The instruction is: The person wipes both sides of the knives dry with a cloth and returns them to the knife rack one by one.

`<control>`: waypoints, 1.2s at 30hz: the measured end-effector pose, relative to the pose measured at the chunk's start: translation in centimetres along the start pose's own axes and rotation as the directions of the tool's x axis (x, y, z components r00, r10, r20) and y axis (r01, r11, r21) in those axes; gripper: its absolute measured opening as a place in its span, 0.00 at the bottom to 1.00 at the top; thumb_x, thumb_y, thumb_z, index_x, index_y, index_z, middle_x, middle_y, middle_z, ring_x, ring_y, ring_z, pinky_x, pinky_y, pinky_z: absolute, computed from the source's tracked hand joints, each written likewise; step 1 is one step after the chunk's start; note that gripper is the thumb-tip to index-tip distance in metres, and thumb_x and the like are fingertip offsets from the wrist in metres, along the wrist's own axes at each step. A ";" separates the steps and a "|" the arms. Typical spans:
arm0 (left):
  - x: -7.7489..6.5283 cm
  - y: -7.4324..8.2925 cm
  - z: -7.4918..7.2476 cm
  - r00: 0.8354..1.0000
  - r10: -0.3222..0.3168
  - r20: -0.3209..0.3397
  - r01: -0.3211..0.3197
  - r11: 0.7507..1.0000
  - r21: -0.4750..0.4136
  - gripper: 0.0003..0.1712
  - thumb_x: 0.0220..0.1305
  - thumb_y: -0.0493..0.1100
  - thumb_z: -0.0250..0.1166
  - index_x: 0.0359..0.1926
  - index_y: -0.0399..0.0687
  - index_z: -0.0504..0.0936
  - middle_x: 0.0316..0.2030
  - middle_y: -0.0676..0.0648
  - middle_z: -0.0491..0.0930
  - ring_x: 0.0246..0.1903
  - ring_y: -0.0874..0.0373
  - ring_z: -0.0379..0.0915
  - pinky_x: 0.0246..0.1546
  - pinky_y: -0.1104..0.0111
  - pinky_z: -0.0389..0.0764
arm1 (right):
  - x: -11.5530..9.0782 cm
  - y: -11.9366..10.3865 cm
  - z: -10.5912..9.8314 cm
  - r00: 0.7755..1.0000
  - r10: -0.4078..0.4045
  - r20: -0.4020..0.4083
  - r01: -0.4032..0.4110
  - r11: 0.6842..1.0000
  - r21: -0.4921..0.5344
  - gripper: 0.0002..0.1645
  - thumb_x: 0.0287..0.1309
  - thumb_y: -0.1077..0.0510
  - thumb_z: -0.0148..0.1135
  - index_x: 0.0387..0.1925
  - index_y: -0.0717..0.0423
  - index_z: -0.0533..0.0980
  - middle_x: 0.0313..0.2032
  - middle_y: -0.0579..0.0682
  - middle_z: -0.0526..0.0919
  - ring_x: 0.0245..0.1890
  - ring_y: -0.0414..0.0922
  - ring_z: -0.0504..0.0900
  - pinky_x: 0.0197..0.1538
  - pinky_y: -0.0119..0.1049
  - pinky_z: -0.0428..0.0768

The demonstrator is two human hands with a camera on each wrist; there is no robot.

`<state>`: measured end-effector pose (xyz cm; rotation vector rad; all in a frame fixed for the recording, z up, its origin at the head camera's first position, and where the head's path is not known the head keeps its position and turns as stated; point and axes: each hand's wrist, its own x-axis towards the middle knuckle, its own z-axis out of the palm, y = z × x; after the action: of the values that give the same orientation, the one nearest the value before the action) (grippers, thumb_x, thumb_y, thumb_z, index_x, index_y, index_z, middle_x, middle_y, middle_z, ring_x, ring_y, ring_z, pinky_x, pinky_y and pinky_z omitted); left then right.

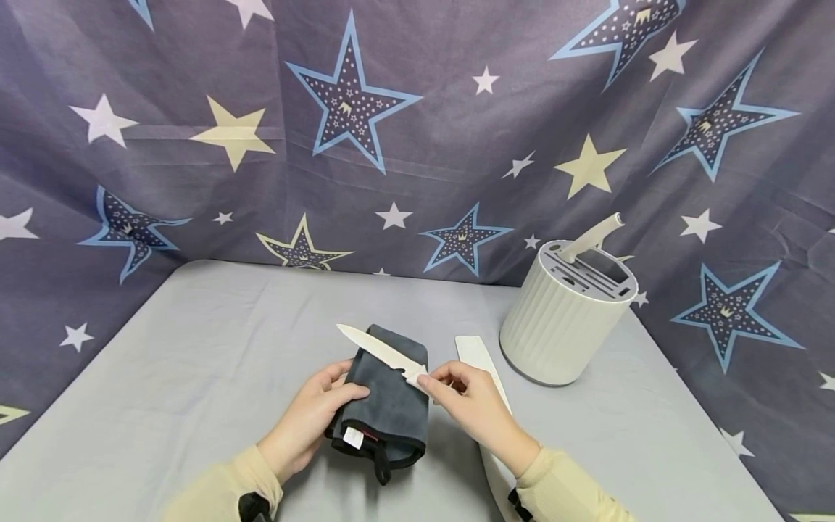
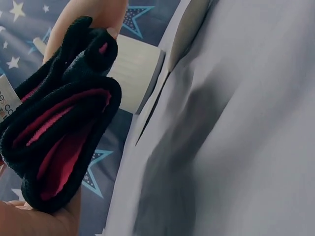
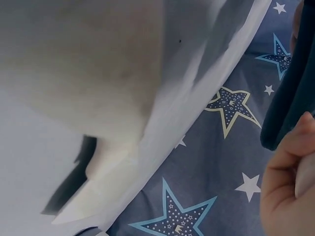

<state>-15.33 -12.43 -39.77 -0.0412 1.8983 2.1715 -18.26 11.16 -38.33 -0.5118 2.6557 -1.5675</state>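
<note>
My left hand (image 1: 312, 413) grips a folded dark grey cloth (image 1: 391, 409) with black edging, its thumb on top. The cloth hangs above the table, and its red inner side shows between the folds in the left wrist view. Across the upper part of the cloth lies a white serrated knife (image 1: 378, 347), tip pointing up and left. My right hand (image 1: 476, 402) pinches the knife's handle between thumb and fingers. Only part of that hand and the edge of the cloth (image 3: 288, 93) appear in the right wrist view.
A second, wider white knife (image 1: 479, 355) rests on the table under my right forearm. Behind it stands a ribbed white knife block (image 1: 557, 326) with slots and one white handle (image 1: 593, 235) sticking out. Star-patterned fabric (image 1: 404, 145) hangs behind the grey-covered table (image 1: 215, 348).
</note>
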 end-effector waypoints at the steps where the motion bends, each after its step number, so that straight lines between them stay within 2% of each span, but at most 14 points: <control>1: 0.0 0.0 0.1 1.000 0.003 0.006 -0.003 1.000 -0.004 0.34 0.63 0.39 0.60 0.67 0.32 0.62 0.43 0.48 0.86 0.32 0.61 0.84 0.37 0.70 0.83 | 0.1 0.0 0.1 1.000 -0.001 -0.002 0.001 1.000 0.000 0.12 0.59 0.49 0.68 0.29 0.53 0.83 0.22 0.47 0.80 0.21 0.33 0.71 0.27 0.25 0.70; 7: -0.1 0.0 0.4 0.999 0.017 0.046 -0.016 1.000 -0.021 0.34 0.65 0.42 0.63 0.67 0.33 0.63 0.46 0.47 0.85 0.35 0.59 0.85 0.39 0.68 0.84 | 0.4 -0.1 0.3 1.000 -0.006 0.015 0.006 1.000 0.009 0.12 0.58 0.50 0.69 0.29 0.54 0.82 0.22 0.45 0.79 0.20 0.33 0.69 0.25 0.26 0.69; 11: -0.1 0.0 0.6 0.999 0.017 0.039 -0.017 1.000 -0.002 0.36 0.65 0.47 0.65 0.68 0.35 0.64 0.50 0.45 0.84 0.38 0.57 0.85 0.42 0.67 0.84 | 0.6 -0.2 0.3 0.998 0.012 0.058 -0.013 1.000 0.009 0.13 0.59 0.49 0.68 0.29 0.56 0.81 0.21 0.45 0.77 0.18 0.34 0.70 0.22 0.27 0.71; 20: 0.0 -0.3 0.8 1.000 0.015 -0.011 -0.015 1.000 -0.014 0.34 0.66 0.47 0.64 0.67 0.35 0.65 0.53 0.43 0.83 0.40 0.58 0.85 0.43 0.67 0.84 | 0.7 -0.3 -0.1 0.985 0.054 0.163 -0.062 0.997 0.040 0.16 0.62 0.48 0.65 0.31 0.59 0.79 0.21 0.57 0.81 0.14 0.41 0.71 0.19 0.30 0.72; 30: -0.1 -0.2 0.9 0.999 0.037 -0.031 -0.040 0.996 -0.076 0.32 0.66 0.44 0.63 0.65 0.34 0.66 0.52 0.45 0.84 0.40 0.59 0.85 0.43 0.68 0.84 | 0.7 -0.4 -0.7 0.983 0.059 0.174 -0.066 0.997 0.036 0.16 0.62 0.49 0.65 0.31 0.59 0.79 0.19 0.53 0.80 0.15 0.42 0.71 0.21 0.34 0.75; 36: -0.1 -0.1 0.8 0.997 0.025 -0.070 -0.032 0.994 -0.100 0.30 0.66 0.43 0.63 0.65 0.35 0.67 0.49 0.46 0.84 0.38 0.58 0.85 0.40 0.68 0.84 | 0.5 -0.4 -1.2 0.981 0.075 0.178 -0.084 0.995 0.044 0.16 0.62 0.50 0.64 0.30 0.61 0.78 0.18 0.48 0.78 0.15 0.39 0.69 0.20 0.31 0.72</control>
<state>-15.11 -11.67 -39.69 -0.1089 1.8340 2.3123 -18.80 11.84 -37.30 -0.5097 2.4674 -1.4900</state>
